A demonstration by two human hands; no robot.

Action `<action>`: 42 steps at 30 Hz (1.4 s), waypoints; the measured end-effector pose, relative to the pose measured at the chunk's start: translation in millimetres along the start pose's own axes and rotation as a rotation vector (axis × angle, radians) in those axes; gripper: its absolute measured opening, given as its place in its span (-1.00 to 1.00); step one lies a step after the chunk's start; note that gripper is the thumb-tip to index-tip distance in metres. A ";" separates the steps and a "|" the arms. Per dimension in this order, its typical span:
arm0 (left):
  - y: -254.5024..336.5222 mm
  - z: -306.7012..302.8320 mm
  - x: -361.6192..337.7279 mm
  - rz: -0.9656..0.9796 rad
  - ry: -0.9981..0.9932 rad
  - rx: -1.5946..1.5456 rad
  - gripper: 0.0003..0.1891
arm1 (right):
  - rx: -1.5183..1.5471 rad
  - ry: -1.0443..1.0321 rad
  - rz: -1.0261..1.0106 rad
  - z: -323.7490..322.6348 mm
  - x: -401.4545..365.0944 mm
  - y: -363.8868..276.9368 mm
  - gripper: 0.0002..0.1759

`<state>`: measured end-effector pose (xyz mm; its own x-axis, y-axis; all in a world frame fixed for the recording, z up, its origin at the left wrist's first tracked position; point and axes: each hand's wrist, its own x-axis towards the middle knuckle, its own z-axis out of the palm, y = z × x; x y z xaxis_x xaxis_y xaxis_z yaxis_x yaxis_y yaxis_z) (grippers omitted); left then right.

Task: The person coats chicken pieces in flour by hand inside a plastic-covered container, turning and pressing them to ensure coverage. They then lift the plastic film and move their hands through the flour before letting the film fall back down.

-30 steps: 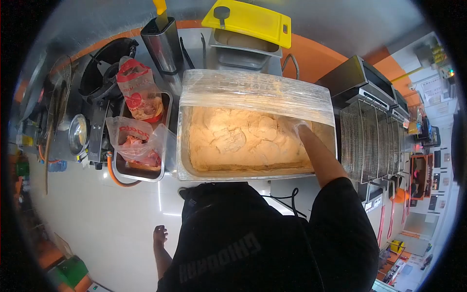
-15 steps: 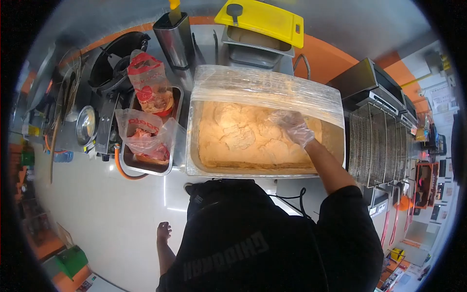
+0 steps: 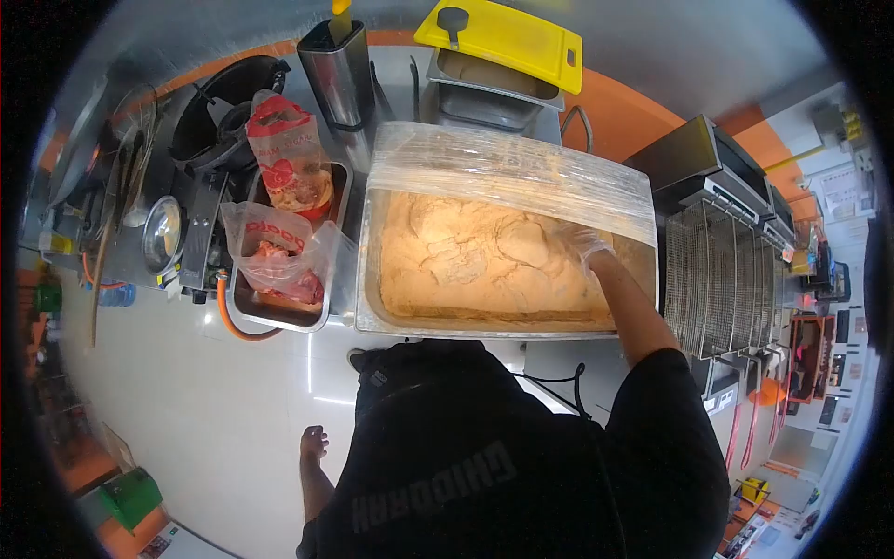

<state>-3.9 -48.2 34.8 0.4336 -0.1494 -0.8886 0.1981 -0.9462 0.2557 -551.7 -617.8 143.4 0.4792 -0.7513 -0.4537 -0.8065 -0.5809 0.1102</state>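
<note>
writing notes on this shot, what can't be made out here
Head view: right hand, fingertips hidden in the powder.
Head view: metal tub, far part obscured by wrinkled plastic wrap.
Head view: yellow handle, top cut off by the upper edge.
Head view: white sheet, writing too small.

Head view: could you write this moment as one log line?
right hand: gloved, partly in powder | left hand: hangs away from tub | film: covers tub's far part | bags: in pan
</note>
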 end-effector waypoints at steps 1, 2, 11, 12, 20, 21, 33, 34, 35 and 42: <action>-2.3 -0.7 2.1 0.005 -0.007 -0.009 -0.71 | 0.030 -0.010 -0.006 -21.6 1.0 -15.3 -0.62; -1.6 -1.2 1.9 0.006 -0.004 -0.011 -0.71 | 0.061 -0.020 -0.011 -43.1 0.0 -28.6 -0.62; 4.3 -0.1 1.0 0.003 0.010 -0.008 -0.68 | 0.386 -0.144 -0.038 -167.0 -14.8 -129.6 -0.57; 3.7 0.2 0.7 0.009 0.010 -0.009 -0.68 | 0.494 -0.178 -0.023 -157.8 -6.4 -127.8 -0.51; -4.8 3.8 -0.2 -0.043 -0.001 -0.046 -0.68 | 0.763 0.262 -0.331 -143.0 -9.2 -136.1 -0.55; -7.8 3.3 1.4 -0.025 -0.009 -0.045 -0.68 | 0.719 0.365 -0.319 -148.1 -12.9 -139.7 -0.59; 9.0 -11.9 -0.7 0.036 0.022 -0.023 -0.69 | 0.339 0.561 -0.282 -128.1 -37.4 -101.8 -0.60; 8.2 -11.2 3.1 0.033 0.023 -0.039 -0.69 | 0.336 0.560 -0.273 -113.9 -34.1 -88.6 -0.60; 5.9 -9.7 5.8 0.035 0.017 -0.036 -0.69 | 0.325 0.519 -0.143 -90.9 -25.1 -68.0 -0.59; -13.2 -10.1 20.3 0.004 -0.053 -0.060 -0.69 | 0.243 0.311 0.154 -93.9 -3.6 -68.3 -0.52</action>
<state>11.1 -35.8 17.2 0.3877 -0.1696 -0.9061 0.2495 -0.9269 0.2803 -465.8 -604.8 220.5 0.3982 -0.9040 -0.1557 -0.9173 -0.3914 -0.0731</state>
